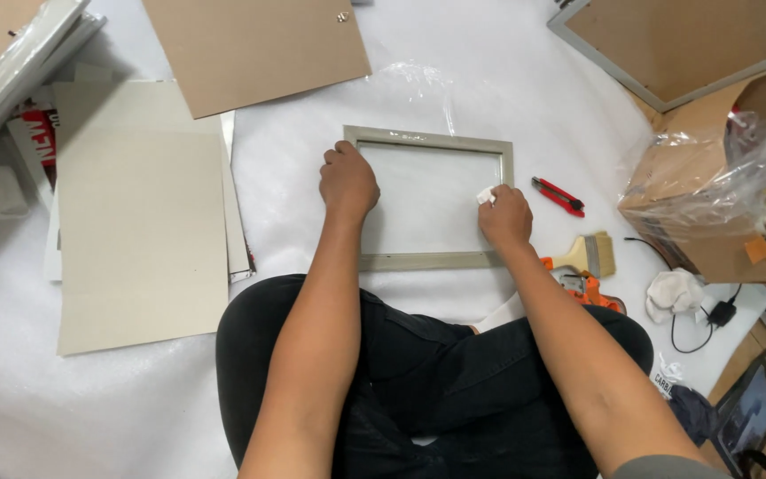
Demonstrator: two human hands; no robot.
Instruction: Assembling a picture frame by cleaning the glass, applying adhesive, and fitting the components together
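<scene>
Grey picture frame [432,139] under left hand [346,182]; right hand [505,217] pinching white cloth [486,195].

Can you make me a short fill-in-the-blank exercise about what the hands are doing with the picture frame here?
1. The left hand rests on the ____ side of the grey picture frame.
2. The right hand pinches a small ____ cloth against the glass.
3. The red utility knife lies to the ____ of the frame.
4. The paintbrush has a ____ handle.

Missing words: left; white; right; wooden
</scene>
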